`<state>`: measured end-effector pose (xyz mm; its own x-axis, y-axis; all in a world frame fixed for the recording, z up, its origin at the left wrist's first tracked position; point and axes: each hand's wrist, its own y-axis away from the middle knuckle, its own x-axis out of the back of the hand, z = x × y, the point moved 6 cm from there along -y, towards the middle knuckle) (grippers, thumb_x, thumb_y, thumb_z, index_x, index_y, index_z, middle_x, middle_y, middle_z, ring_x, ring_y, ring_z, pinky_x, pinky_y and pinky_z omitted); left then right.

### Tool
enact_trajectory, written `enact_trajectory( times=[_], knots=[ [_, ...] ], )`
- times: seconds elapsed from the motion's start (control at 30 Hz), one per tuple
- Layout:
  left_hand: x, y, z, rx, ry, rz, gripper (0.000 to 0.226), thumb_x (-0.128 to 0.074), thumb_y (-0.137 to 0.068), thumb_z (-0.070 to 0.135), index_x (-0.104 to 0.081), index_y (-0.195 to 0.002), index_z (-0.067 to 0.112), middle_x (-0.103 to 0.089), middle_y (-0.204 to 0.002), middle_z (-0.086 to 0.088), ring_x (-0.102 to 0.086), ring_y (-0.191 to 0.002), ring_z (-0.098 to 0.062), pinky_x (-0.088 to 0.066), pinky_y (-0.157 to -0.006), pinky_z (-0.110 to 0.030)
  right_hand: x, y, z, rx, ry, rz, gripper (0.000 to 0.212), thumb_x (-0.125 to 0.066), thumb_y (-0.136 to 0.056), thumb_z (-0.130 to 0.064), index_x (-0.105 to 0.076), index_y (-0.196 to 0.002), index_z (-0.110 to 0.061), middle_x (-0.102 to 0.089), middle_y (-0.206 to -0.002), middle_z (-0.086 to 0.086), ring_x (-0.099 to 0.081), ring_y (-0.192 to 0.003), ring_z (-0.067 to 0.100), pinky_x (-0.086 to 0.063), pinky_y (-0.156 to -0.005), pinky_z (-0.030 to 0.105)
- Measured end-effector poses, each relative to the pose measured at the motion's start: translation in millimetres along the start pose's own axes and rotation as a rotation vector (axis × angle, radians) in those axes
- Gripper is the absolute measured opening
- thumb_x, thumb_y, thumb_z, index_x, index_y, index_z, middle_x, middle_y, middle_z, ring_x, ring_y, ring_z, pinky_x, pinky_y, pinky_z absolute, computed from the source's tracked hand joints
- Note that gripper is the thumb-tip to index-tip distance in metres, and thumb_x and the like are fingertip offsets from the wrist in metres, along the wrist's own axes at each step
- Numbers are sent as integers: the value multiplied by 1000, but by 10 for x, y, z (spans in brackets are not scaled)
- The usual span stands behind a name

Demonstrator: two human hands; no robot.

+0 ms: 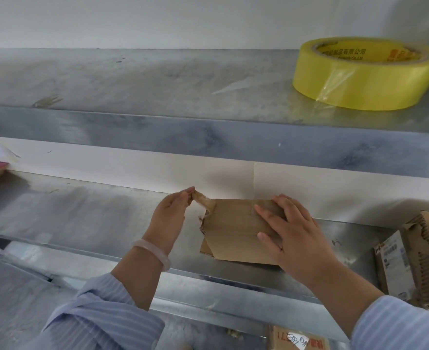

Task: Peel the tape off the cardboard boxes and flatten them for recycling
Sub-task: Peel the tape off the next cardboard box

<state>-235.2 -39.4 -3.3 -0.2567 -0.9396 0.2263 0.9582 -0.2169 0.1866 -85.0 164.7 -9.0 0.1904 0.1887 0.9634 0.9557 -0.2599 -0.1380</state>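
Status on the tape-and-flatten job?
Done: one box lies flat on the shelf. In hand: left hand pinches a tape strip, partly peeled off its left edge; right hand presses the box down. Left: the open box at right is not yet flattened.

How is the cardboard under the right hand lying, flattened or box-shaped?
Flattened: the cardboard lies flat on the shelf, right hand pressing it, left hand pinching tape.

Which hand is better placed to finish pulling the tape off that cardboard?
Left, probably. The left hand pinches the lifted tape strip at the left edge of the cardboard, while the right hand lies flat on the cardboard, pinning it to the shelf.
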Motion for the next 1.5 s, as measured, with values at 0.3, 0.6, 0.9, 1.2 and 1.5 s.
enact_trajectory(
  times=[0.3, 0.6, 0.9, 1.2, 1.5],
  knots=[
    [-138, -15, 221, -221, -120, -49, 30, -69, -87, 19, -64, -114, 32, -71, -93, 9, -67, -80, -5, -53, -75, -16, 27, 4, -10, 6, 11, -8, 66, -21, -85, -64, -40, -143, -41, -32, -151, -1, -21, -143, 17, -27, -115, 39],
    [-399, 50, 200, -572, -743, -112, 26, -57, -93, 38, -74, -103, 22, -56, -97, 8, -50, -96, -13, -44, -89, -26, 19, 22, -13, 20, 57, -57, 76, -20, -80, -73, -32, -148, -40, -27, -154, 1, -17, -145, 19, -27, -115, 41],
    [-480, 33, 264, -409, -701, -241, 38, -68, -86, 19, -47, -117, 26, -59, -97, 5, -56, -85, -11, -41, -72, -19, 23, 3, -17, 23, 48, -79, 76, -9, -82, -72, -24, -149, -42, -17, -157, -3, -8, -146, 16, -20, -119, 39],
    [-287, -33, 127, -241, -442, -9, 8, -66, -88, 27, -61, -86, 20, -62, -81, 8, -55, -74, -7, -38, -59, -18, 28, 40, -23, 18, 61, -52, 72, -13, -85, -69, -31, -148, -40, -25, -156, 0, -16, -146, 18, -27, -116, 42],
    [-254, -1, -418, 213, 364, 126, 4, -60, -93, 14, -62, -94, 11, -63, -95, -11, -59, -87, -24, -53, -87, -45, 15, 45, -32, 23, 53, -58, 72, -10, -85, -70, -28, -148, -41, -21, -156, -2, -13, -146, 18, -24, -115, 40]
  ],
)
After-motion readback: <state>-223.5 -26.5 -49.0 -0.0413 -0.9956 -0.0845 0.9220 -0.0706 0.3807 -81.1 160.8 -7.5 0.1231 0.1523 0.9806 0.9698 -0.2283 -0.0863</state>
